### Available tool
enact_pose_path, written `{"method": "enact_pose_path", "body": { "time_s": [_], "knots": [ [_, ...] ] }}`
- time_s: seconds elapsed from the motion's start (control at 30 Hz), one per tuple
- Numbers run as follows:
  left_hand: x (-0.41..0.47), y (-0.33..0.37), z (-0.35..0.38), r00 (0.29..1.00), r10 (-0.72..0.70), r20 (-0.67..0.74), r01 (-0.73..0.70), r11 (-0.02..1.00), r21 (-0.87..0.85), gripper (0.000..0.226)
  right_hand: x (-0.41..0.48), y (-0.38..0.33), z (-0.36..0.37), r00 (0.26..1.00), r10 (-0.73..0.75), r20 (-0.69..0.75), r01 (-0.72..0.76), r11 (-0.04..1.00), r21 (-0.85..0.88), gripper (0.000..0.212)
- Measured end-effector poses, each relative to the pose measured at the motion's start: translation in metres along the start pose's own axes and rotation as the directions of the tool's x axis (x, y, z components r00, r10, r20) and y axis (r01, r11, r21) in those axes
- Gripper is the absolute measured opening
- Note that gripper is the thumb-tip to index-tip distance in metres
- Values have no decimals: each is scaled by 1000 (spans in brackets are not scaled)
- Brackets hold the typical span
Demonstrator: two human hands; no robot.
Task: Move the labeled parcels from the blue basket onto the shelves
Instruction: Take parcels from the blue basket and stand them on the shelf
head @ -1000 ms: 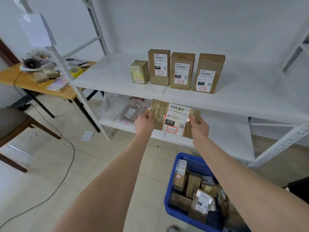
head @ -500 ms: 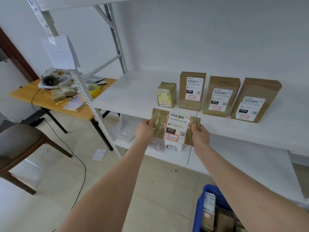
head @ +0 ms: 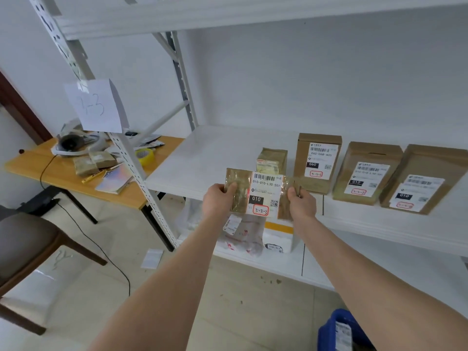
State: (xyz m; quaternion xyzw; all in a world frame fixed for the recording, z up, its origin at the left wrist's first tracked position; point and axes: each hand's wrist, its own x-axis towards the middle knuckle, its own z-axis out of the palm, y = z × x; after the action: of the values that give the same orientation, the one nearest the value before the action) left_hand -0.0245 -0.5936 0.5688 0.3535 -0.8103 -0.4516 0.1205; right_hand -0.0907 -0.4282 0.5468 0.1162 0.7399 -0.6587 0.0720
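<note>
**Flat taped parcel held up in front of the 3-3 shelf**

The parcel (head: 266, 193) is in the air betw. both hands, just in front of the middle shelf's (head: 202, 160) front edge. I can't tell if it touches the edge. The left hand (head: 217, 198) grips its left short edge, thumb on the face and fingers behind. The right hand (head: 301, 201) pinches the right edge. The label faces the camera: "010", w/ "3-3-3" ringed in red, which fits the paper sign (head: 96, 105) reading "3-3" on the upright.

Handling, my read: a thin, flat pkg in brown wrap under glossy clear tape. Prob. light, since two edge grips carry it w/o sag. The tape looks slick, so an edge grip could slip. The wrap crinkles, so expect some give, not a rigid box. Best hold is as now: both short edges, clear of the label.

On the shelf stand a small wrapped parcel (head: 272, 160) and, to its right, three brown boxes (head: 364, 173) in a row, labels forward. Bare board lies left of the small one. A pkg this thin may not stand alone, so lean it on a neighbour or lay it flat.

The blue basket (head: 329, 333) shows only at the bottom edge, w/ at least one labelled parcel inside, so more to go. The counter (head: 50, 173) at left carries clutter.
</note>
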Motion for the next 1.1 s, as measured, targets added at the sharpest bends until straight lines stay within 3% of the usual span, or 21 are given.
{"method": "enact_pose_path", "body": {
  "time_s": [0.07,0.17,0.43,0.83,1.1],
  "knots": [
    [19,1,-8,1000,17,17,-17,1000,12,33,3,-7,16,1000,-12,-18,12,1000,-12,33],
    [45,1,-21,998,46,31,-47,999,15,50,8,-15,43,998,-38,-42,38,999,5,28],
    [126,-11,-74,981,155,115,-166,982,86,45,5,-30,129,986,-35,-164,48,996,76,30],
    [183,-18,-118,977,159,145,-170,983,70,47,-2,-50,196,970,-69,-233,95,990,102,21],
    [187,-13,-131,983,133,129,-139,990,38,47,4,-62,208,976,-90,-196,115,986,120,15]
  ]
}}
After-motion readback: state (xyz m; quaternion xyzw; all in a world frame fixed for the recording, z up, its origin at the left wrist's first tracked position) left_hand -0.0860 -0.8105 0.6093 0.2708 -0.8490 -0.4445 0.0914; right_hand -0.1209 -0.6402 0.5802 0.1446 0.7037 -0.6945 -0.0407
